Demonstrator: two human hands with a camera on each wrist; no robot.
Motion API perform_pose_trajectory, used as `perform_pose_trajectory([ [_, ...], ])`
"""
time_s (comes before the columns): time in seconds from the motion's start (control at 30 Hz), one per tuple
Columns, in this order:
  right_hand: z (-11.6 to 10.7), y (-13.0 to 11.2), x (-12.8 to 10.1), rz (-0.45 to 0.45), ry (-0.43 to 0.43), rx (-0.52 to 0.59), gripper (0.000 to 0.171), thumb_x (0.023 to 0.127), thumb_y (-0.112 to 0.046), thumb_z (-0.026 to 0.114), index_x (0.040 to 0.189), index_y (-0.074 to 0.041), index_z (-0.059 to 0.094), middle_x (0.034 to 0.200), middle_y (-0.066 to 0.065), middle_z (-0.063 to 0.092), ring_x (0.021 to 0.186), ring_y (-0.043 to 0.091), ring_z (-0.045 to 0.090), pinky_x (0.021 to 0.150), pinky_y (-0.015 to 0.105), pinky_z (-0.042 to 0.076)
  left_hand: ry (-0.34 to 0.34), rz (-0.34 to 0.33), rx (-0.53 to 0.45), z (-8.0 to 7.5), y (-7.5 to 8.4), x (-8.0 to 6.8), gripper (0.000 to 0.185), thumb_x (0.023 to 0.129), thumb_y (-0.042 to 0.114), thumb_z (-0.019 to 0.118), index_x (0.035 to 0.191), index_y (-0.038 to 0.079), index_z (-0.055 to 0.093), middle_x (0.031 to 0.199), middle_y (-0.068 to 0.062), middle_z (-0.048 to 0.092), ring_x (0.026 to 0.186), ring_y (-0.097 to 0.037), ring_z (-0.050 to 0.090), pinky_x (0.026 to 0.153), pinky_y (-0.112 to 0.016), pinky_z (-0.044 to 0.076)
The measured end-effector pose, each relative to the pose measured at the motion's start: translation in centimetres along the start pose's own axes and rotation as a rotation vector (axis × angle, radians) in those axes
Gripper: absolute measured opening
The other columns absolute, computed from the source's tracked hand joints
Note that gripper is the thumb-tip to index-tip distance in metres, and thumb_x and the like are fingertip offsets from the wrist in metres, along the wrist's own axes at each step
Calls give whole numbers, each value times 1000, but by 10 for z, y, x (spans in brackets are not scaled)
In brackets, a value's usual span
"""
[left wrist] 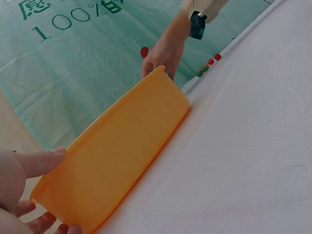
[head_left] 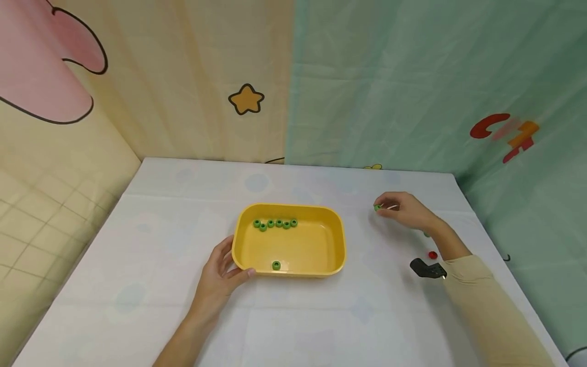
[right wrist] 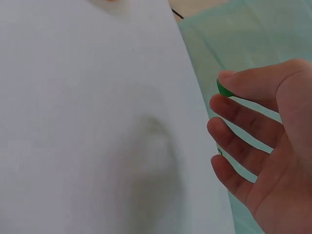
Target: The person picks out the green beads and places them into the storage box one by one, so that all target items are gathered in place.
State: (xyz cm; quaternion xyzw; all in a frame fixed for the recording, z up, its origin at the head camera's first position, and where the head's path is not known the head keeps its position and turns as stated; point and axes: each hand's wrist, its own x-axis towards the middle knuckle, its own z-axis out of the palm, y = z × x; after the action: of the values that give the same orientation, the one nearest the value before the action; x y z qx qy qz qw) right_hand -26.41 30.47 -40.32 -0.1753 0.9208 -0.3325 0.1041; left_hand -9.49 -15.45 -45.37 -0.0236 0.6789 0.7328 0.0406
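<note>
A yellow plastic tray (head_left: pixel 316 250) lies in the middle of the table in the head view. Inside it, several green beads (head_left: pixel 271 224) form a rough row towards the far side, and one green bead (head_left: pixel 276 265) sits apart near the front wall. At the tray's near left corner, my left hand (head_left: pixel 217 270) grips the rim between thumb and fingers. To the right of the tray, my right hand (head_left: pixel 405 210) pinches a green bead (head_left: pixel 377 207) between thumb and index finger, above the tabletop. The right wrist view shows that bead (right wrist: pixel 224 89) partly hidden by the thumb.
Beside my right forearm lies a red bead (head_left: pixel 432 255), with a green bead (head_left: pixel 427 234) partly hidden by the arm. In the left wrist view, several red and green beads (left wrist: pixel 211 62) line up there. A black device (head_left: pixel 426 268) is on my right wrist. Curtains (head_left: pixel 376 92) hang behind the table.
</note>
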Motion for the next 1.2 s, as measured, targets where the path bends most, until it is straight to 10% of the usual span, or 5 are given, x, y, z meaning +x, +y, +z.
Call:
perform_pose_trajectory([
  [1.2, 54, -106, 57, -354, -203, -89, 17, 101, -13, 69, 117, -8, 72, 120, 2, 68, 113, 30, 60, 100, 56, 52, 2, -4, 0, 0, -1, 1, 87, 88, 1, 82, 159, 12, 31, 163, -5, 30, 145, -28, 35, 103, -23, 50],
])
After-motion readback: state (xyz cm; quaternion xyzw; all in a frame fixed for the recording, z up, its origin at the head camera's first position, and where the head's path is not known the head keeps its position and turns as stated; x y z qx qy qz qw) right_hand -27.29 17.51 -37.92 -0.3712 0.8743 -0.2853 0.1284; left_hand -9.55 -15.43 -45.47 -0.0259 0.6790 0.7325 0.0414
